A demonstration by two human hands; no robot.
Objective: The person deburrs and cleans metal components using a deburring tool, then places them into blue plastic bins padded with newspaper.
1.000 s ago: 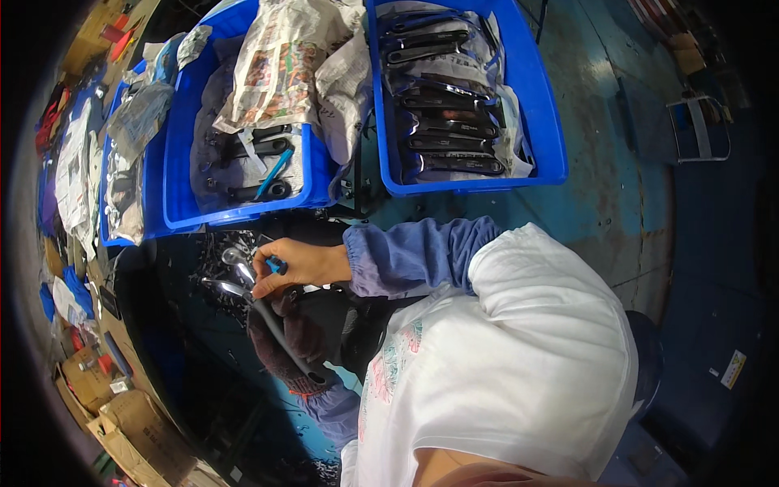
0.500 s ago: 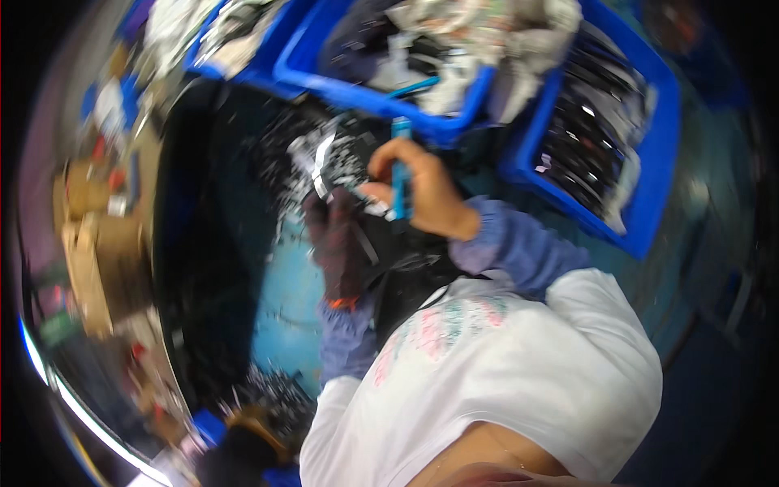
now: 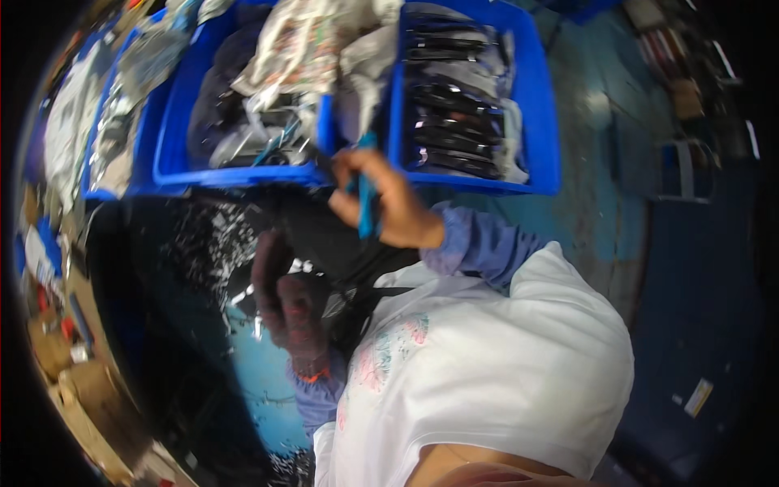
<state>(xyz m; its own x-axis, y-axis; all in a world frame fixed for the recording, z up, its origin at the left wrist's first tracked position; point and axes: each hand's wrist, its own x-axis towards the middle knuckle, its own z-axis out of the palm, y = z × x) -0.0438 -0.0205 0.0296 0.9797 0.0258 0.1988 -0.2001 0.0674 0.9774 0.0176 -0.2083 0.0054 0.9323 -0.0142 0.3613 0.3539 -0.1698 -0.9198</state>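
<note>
My right hand (image 3: 389,203) is closed around a slim teal tool (image 3: 367,195), held upright in front of the blue bins. A small dark shape near its fingertips is too blurred to name. Lower and to the left, my left hand (image 3: 292,304) wears a dark maroon knitted glove, its fingers bent over a glossy black piece (image 3: 242,286). The glove hides most of that piece; bright glints show at its edge. Beneath and between the hands lies black cloth or sheeting (image 3: 329,243) over my lap.
A blue bin (image 3: 540,130) at the back right holds several glossy black parts in rows. Another blue bin (image 3: 174,174) contains cloth, bags and a teal-handled item. Black scraps (image 3: 215,243) litter the area left of my glove. Cardboard boxes (image 3: 85,398) stand far left.
My view has swung, so the bins now sit further left. The bright strip at my gloved fingers no longer shows there. My right hand, still with the teal tool, is nearer the bins.
</note>
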